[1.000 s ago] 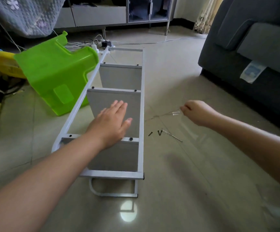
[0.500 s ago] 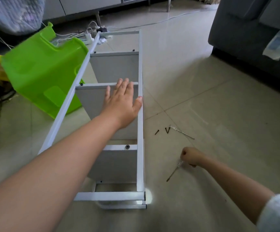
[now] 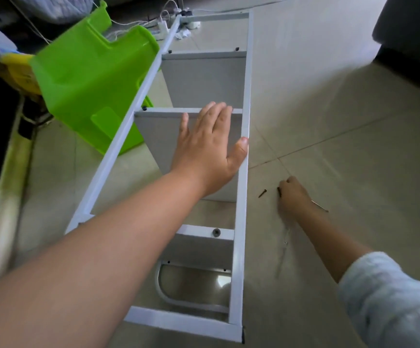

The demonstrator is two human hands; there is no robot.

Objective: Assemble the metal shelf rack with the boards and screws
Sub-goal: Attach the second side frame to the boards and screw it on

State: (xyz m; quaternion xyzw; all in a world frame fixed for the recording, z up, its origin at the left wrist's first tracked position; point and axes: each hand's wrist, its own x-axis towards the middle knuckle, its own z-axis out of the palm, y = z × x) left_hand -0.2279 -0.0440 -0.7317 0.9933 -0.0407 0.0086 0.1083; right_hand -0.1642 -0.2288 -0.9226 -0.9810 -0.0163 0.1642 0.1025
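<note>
White-painted metal makes up the shelf rack (image 3: 244, 126), which lies on its side on the tiled floor (image 3: 342, 121), its long rails running from the near edge of the floor toward the far edge. Grey boards (image 3: 203, 79) stand between the rails, fixed with dark screw heads. The left hand (image 3: 210, 149) lies flat on the middle board, fingers spread wide, the thumb touching the right rail. The right hand (image 3: 293, 194) is down on the floor just right of the rack, fingers curled narrow around a dark screw (image 3: 279, 191); whether it is pinched or only touched, I cannot tell. A second loose screw (image 3: 262, 193) lies just beside it, nearer the rail. A thin tool (image 3: 320, 206) shows behind the wrist, and a blurred one lies under the forearm. A green plastic stool (image 3: 88, 79) rests against the rack's left rail.
</note>
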